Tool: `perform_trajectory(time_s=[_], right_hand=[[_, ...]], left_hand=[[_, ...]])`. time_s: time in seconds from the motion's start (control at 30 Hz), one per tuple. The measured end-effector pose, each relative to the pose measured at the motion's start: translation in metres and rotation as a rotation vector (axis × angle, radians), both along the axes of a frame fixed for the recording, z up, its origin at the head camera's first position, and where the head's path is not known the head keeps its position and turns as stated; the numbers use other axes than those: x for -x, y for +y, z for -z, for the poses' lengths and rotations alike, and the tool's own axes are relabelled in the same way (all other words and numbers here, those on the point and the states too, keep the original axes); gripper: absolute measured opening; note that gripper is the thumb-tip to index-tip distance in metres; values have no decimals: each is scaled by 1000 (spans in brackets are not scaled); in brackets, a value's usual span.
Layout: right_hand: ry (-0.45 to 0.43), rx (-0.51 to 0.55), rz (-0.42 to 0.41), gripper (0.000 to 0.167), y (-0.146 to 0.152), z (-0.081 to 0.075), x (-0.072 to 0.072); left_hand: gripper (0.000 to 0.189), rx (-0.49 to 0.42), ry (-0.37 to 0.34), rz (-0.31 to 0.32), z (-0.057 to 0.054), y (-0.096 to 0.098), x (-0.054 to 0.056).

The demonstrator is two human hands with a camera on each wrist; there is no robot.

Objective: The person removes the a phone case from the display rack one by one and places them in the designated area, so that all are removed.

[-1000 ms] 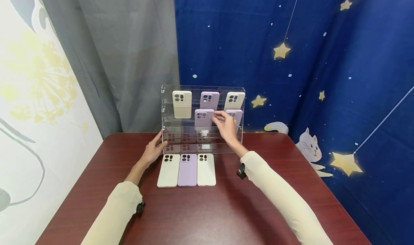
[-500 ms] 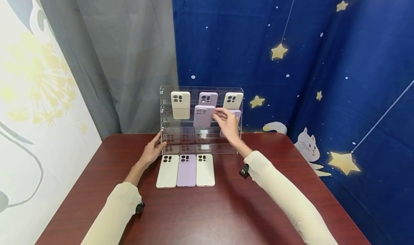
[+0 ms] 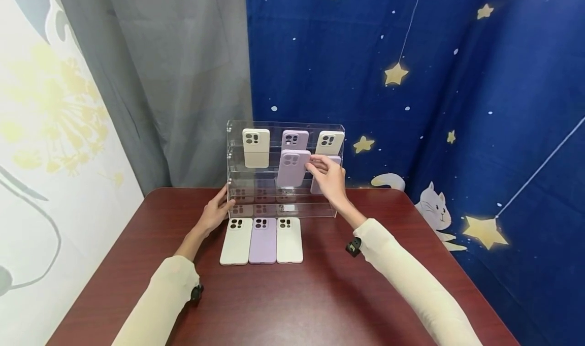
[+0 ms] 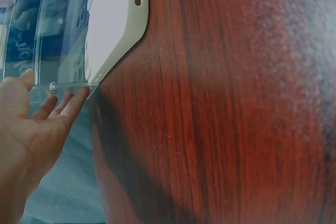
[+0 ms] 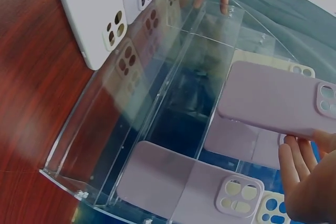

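My right hand (image 3: pixel 330 178) pinches the right edge of a lilac phone case (image 3: pixel 292 170) between thumb and fingers. The case tilts in front of a clear acrylic display stand (image 3: pixel 315 210), overlapping its middle tiers. In the right wrist view that held case (image 5: pixel 268 98) hangs over another lilac case and a cream one. My left hand (image 3: pixel 216 214) grips the stand's left side, thumb in front and fingers outside. Cream (image 3: pixel 256 148), lilac (image 3: pixel 295 139) and cream (image 3: pixel 330 141) cases stand in the top tier. A second-tier lilac case (image 5: pixel 157 179) is partly hidden by my right hand in the head view.
A white case (image 3: pixel 236 242), a lilac case (image 3: pixel 262 241) and another white case (image 3: pixel 289 240) lie side by side before the stand on the dark red table (image 3: pixel 292 305). A grey curtain (image 3: pixel 183 82) and a blue star-patterned curtain (image 3: pixel 315 56) hang behind.
My right hand has lifted the lilac case up out of its second-tier place and drawn it forward and slightly right, tilting it. My left hand stays on the stand.
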State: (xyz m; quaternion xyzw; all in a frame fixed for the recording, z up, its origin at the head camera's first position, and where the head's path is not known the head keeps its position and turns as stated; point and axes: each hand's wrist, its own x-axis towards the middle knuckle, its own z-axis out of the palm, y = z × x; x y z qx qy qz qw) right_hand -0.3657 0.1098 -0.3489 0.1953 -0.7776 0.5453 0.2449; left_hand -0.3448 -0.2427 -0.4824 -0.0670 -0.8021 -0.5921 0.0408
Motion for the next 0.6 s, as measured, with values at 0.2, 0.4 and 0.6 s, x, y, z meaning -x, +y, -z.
perform_trajectory(time_s=[0.2,0.4,0.6], right_hand=[[-4,-46,16,28,8,7,-3],[-34,-73,37,30,16,15,-5],[-62,-86,65,32,23,23,-9]], left_hand=[[72,-29,-12,20,-18,4,-11],[72,8,16,-5,3,-1,2],[72,-18,9,6,-4,0,-3]])
